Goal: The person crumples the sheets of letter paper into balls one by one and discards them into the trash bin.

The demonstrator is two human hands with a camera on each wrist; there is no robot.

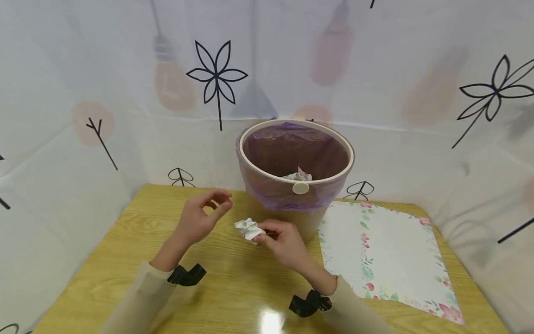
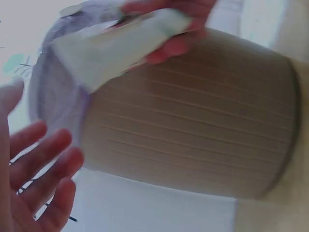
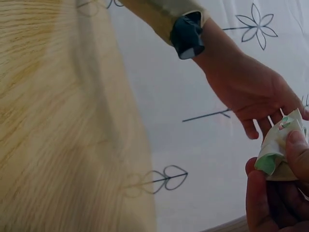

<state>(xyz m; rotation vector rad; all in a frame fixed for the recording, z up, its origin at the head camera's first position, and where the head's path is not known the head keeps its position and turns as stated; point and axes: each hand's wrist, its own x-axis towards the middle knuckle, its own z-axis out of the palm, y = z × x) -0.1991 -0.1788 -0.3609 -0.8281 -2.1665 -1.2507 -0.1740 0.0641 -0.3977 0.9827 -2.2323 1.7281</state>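
Observation:
A crumpled piece of white paper with green print (image 1: 249, 229) is pinched between the thumb and fingers of my right hand (image 1: 288, 243), just in front of the bin. My left hand (image 1: 200, 217) is held in the air to the left, its fingers loosely bent with nothing in them. The left wrist view shows its fingers (image 2: 50, 164) spread apart, with the paper (image 2: 120, 48) beyond them. Behind both hands stands a beige trash bin (image 1: 300, 222) lined with a purple translucent bag (image 1: 288, 202). Inside it lies more crumpled printed paper (image 1: 301, 175).
A white sheet with a floral border (image 1: 400, 250) lies flat on the wooden table (image 1: 233, 287), right of the bin. White cloth (image 1: 125, 69) with plant and bulb drawings hangs behind and at both sides.

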